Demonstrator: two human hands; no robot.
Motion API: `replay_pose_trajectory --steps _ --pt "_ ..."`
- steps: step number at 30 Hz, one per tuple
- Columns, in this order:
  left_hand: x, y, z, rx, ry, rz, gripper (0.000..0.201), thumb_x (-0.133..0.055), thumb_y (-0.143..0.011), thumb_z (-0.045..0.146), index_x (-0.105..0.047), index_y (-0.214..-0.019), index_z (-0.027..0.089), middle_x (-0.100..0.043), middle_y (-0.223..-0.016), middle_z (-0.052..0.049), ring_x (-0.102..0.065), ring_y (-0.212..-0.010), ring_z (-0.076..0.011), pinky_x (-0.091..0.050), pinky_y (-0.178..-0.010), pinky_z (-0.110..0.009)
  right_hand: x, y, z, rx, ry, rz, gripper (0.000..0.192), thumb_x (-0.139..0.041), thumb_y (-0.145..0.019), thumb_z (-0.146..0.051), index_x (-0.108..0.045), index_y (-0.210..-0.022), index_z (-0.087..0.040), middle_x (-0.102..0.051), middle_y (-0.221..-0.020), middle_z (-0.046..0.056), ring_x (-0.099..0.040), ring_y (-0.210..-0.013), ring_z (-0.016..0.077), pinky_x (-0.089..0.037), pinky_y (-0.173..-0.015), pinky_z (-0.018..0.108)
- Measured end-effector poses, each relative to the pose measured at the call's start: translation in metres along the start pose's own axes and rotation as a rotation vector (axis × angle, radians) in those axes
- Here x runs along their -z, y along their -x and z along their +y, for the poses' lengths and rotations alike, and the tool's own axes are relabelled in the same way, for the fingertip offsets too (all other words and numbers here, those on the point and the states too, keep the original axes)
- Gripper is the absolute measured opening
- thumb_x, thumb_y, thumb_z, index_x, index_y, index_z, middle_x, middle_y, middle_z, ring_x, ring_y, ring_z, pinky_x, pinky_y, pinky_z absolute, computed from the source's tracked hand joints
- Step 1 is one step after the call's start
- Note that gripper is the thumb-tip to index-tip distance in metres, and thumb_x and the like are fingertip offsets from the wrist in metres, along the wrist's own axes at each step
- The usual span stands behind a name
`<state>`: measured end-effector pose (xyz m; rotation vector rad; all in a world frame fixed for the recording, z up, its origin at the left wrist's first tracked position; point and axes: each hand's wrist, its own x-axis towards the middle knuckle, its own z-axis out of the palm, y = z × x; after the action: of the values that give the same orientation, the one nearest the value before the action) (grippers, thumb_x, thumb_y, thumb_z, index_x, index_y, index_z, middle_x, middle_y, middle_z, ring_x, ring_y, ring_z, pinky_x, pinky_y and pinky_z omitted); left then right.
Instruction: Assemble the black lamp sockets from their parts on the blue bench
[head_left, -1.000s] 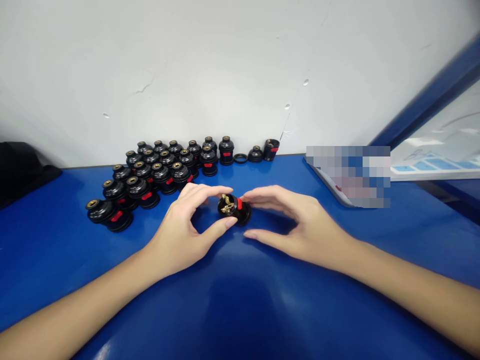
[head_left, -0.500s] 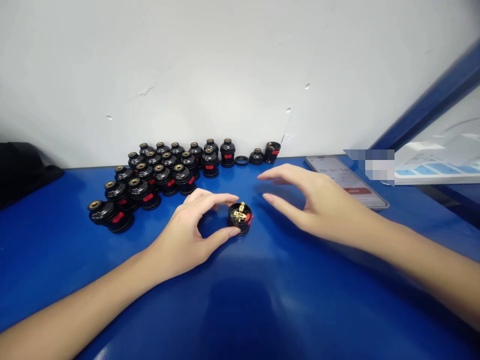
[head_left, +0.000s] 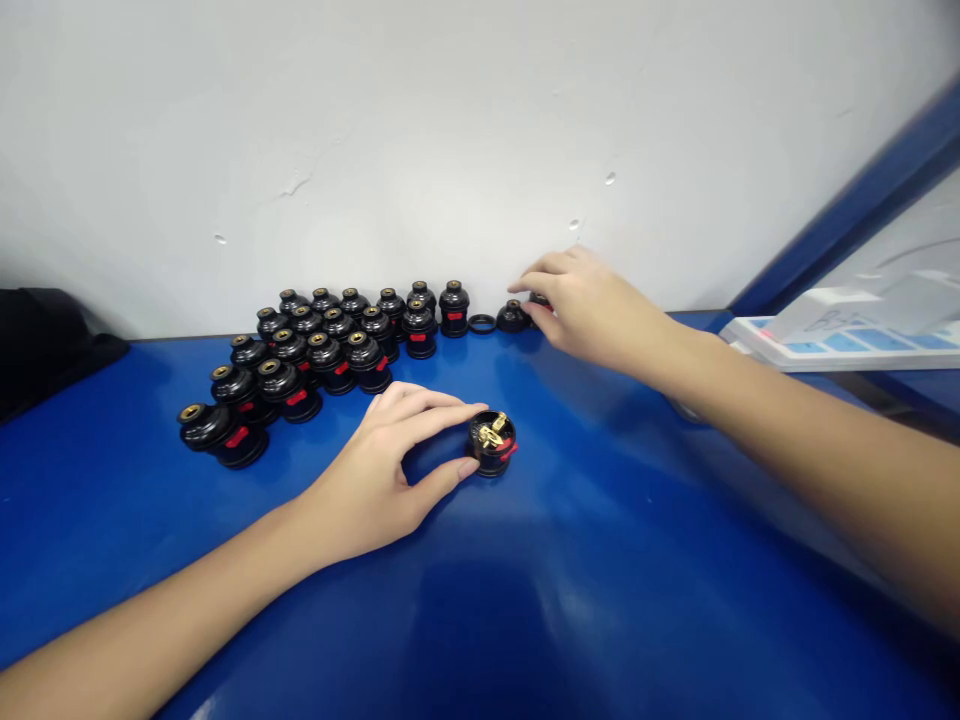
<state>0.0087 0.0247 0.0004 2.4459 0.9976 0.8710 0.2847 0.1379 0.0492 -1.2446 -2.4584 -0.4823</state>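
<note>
My left hand (head_left: 390,465) grips an open-topped black lamp socket body (head_left: 493,458) between thumb and fingertips; it stands on the blue table. Brass contacts show inside it and a red switch sticks out on its right side. My right hand (head_left: 574,305) reaches to the back by the wall, thumb and fingers apart, nothing visibly held. Closest to its fingertips is a black domed socket cap (head_left: 513,317) with a brass centre. A second socket body (head_left: 538,298) is mostly hidden behind this hand. Left of the cap lies a black ring (head_left: 481,324).
Several assembled black lamp sockets (head_left: 328,360) with red switches stand in rows at the back left. A white wall (head_left: 450,150) rises behind the table. At right are a blue post (head_left: 847,200) and a white printed board (head_left: 862,345). Something black (head_left: 56,340) sits far left.
My right hand has moved back and left to the cap and second socket body. The phone at right is now mostly hidden by my arm. The held socket body has turned and shifted slightly right.
</note>
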Motion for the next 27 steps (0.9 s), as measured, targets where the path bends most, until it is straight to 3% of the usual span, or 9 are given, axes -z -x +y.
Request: replay_pose_trajectory --steps 5,9,19,24,27 --pt "0.000 0.001 0.000 -0.002 0.026 0.009 0.036 -0.075 -0.100 0.023 -0.070 -0.136 0.024 -0.076 -0.135 -0.006 -0.064 -0.126 -0.0244 -0.051 -0.114 -0.046 -0.012 -0.011 -0.007 -0.012 0.128 -0.058 0.040 -0.045 -0.109 -0.020 -0.078 -0.129 -0.010 -0.077 -0.125 0.022 -0.066 -0.116 0.0397 -0.048 -0.096 0.051" --pt "-0.001 0.001 -0.001 -0.012 0.009 0.016 0.031 -0.075 -0.100 0.023 -0.072 -0.131 0.021 -0.076 -0.133 -0.009 -0.065 -0.123 -0.0266 -0.053 -0.110 -0.050 -0.018 -0.013 -0.007 -0.019 0.205 -0.054 0.036 -0.048 -0.107 -0.019 -0.081 -0.121 -0.012 -0.079 -0.119 0.021 -0.065 -0.111 0.0374 -0.044 -0.091 0.048" --pt "0.000 0.001 0.000 0.005 0.017 0.008 0.029 -0.073 -0.100 0.024 -0.073 -0.130 0.023 -0.075 -0.133 -0.009 -0.065 -0.124 -0.0278 -0.053 -0.110 -0.051 -0.018 -0.016 -0.009 -0.041 0.292 -0.105 0.032 -0.050 -0.108 -0.018 -0.081 -0.111 -0.014 -0.082 -0.113 0.017 -0.065 -0.113 0.0383 -0.042 -0.091 0.052" --pt "0.002 0.002 0.000 0.040 0.047 0.027 0.034 -0.067 -0.100 0.019 -0.070 -0.134 0.024 -0.075 -0.134 -0.008 -0.066 -0.128 -0.0257 -0.051 -0.115 -0.049 -0.002 -0.013 -0.012 -0.031 0.123 0.038 0.027 -0.055 -0.105 -0.020 -0.081 -0.114 -0.017 -0.082 -0.112 0.014 -0.068 -0.114 0.0373 -0.049 -0.097 0.054" --pt "0.001 0.001 -0.001 0.100 -0.018 0.081 0.032 -0.065 -0.100 0.020 -0.070 -0.132 0.024 -0.075 -0.133 -0.008 -0.066 -0.128 -0.0276 -0.051 -0.114 -0.051 0.011 -0.003 -0.024 -0.030 -0.131 0.010 0.021 -0.065 -0.100 -0.021 -0.080 -0.114 -0.016 -0.083 -0.108 0.012 -0.074 -0.103 0.0316 -0.055 -0.093 0.046"
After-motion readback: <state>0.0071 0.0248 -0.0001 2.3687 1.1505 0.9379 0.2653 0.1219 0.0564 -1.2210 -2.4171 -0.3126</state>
